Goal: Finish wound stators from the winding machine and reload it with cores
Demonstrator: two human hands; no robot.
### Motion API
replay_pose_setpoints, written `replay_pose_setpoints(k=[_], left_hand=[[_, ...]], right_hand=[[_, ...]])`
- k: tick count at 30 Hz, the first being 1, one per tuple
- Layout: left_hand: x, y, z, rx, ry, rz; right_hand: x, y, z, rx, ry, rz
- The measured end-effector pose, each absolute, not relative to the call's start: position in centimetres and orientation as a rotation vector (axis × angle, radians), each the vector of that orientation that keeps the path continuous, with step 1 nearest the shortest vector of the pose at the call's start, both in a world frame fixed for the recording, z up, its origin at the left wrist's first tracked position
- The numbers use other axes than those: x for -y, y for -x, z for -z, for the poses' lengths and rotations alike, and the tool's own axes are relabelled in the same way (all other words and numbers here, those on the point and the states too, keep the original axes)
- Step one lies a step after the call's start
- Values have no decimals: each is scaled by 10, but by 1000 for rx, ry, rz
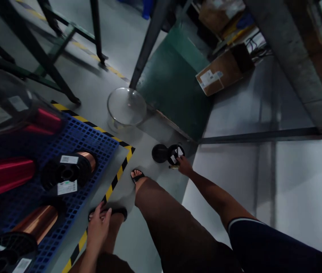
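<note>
Low on the right, my right hand [184, 165] reaches down to a black wire spool [173, 156] with white labels on its end, standing on the floor. The fingers are bent over the spool's near edge and appear to grip it. Touching this spool on its left is another black round piece [160, 153], which looks like a spool end. My left hand [99, 223] hangs in front of my left foot, fingers apart and holding nothing.
A blue plastic pallet [104, 146] on the left bears copper spools [67, 172] and a red wire spool [10, 174]. Yellow-black tape [118, 174] borders it. Ahead are a clear round tub [127, 108], a green panel [175, 83] and a cardboard box [220, 72]. A white wall [235, 174] stands right.
</note>
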State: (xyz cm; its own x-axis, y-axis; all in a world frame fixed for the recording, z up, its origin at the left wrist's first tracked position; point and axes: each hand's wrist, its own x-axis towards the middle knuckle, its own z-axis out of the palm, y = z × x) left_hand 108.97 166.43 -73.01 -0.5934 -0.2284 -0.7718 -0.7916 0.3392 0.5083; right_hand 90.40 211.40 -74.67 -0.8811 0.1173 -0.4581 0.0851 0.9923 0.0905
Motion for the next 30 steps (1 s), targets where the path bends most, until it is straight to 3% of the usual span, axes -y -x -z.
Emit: replay_pose_setpoints(k=[6,11,16,22,30], left_hand=[[-1610,-1081,736,-2101,951,-1443],[-1562,-1083,727,-2297,1089,-1508],[-1534,-1100,717,-2480,1297,-1482],[-1542,-1135,708,-2451,1575,-1423],[-1561,-1156,729,-2135,2021,-1413]], right_hand=[[-2032,-842,737,-2974,265,135],[-1879,-791,743,-2955,912,580],[-1733,-808,762,-2702,1368,873],[-1639,-839,789,-2375,1542,904],[-1601,-819,810,-2138,1414,712]])
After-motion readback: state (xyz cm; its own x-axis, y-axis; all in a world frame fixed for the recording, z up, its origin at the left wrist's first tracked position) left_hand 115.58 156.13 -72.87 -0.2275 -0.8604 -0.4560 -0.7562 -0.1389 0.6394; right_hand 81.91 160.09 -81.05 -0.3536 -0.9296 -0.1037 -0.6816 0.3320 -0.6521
